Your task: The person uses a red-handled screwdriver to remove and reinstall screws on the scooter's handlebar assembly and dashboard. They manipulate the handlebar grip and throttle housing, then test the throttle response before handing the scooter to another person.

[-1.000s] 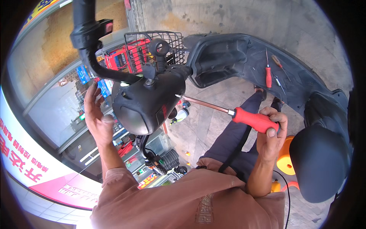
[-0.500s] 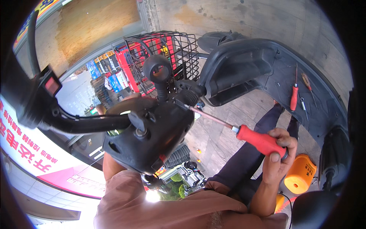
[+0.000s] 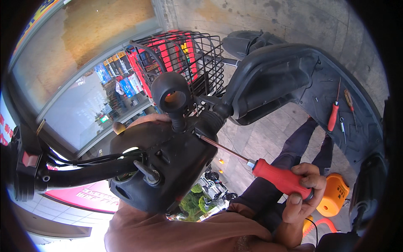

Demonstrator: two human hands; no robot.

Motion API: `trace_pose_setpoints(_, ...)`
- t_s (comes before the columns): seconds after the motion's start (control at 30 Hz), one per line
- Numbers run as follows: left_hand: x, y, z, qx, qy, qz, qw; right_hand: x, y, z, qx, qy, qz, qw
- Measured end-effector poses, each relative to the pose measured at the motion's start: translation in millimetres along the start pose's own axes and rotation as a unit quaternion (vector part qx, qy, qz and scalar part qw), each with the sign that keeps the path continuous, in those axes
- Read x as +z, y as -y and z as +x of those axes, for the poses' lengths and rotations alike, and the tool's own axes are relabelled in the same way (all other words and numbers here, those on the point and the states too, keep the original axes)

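Observation:
My right hand (image 3: pixel 305 189) is closed round the red handle of a screwdriver (image 3: pixel 277 176). Its long shaft points left, and the tip meets the edge of a black handlebar cover (image 3: pixel 168 168) on a scooter, beside a ribbed rubber boot (image 3: pixel 211 122). Whether the tip sits in a screw is too small to tell. Behind the cover, my left hand (image 3: pixel 149 119) shows only in part, with fingers laid along its far edge; the rest is hidden. A key (image 3: pixel 147 171) stands in the cover's lock. Above it rises a black ring-shaped mount (image 3: pixel 171 92).
A black wire basket (image 3: pixel 180 63) holds red items. On the footboard (image 3: pixel 319 115) lie a second red-handled screwdriver (image 3: pixel 333 116), a brown-handled one (image 3: pixel 349 101) and a small ring-ended tool (image 3: pixel 342 125). An orange stool (image 3: pixel 333 197) stands at right; a black handlebar (image 3: pixel 88 171) extends left.
The view has shifted, so the cover sits lower in it. Part of my left hand now shows more plainly behind the cover. The screwdriver remains in my right hand, its tip still at the cover.

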State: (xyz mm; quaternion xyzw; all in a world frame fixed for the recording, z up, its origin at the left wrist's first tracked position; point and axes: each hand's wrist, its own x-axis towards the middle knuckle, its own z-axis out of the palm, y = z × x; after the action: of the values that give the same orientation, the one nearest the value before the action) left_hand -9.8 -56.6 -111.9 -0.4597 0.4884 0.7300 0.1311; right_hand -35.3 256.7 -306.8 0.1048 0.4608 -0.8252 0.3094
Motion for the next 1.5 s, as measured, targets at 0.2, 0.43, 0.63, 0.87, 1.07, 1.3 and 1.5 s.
trace_pose_setpoints(0.2,0.2,4.4,5.6,-0.022,0.005,-0.009,1.0,4.3,-0.6,-0.5,0.007,-0.006,0.006,1.0)
trace_pose_setpoints(0.43,0.8,-8.2,17.1,-0.032,0.013,0.01,0.999,6.0,-7.0,2.2,0.009,-0.021,0.016,1.0)
trace_pose_setpoints(0.63,-2.3,-1.9,21.6,-0.073,-0.055,0.092,0.992,4.2,-9.0,2.8,0.012,-0.033,0.035,0.999)
trace_pose_setpoints(0.87,13.7,-19.6,34.2,-0.123,0.012,0.107,0.987,-10.3,0.2,-5.6,-0.007,-0.033,0.039,0.999)
trace_pose_setpoints(1.07,44.5,-49.4,46.7,-0.252,0.009,0.197,0.948,-21.9,15.4,-15.6,-0.037,-0.036,0.027,0.998)
trace_pose_setpoints(1.3,21.2,-57.6,90.5,-0.417,0.205,0.263,0.845,-14.0,9.6,-9.4,-0.031,-0.058,0.008,0.998)
trace_pose_setpoints(1.5,21.2,-58.8,101.6,-0.38,0.277,0.394,0.79,-8.4,10.3,-9.6,0.001,-0.099,-0.01,0.995)
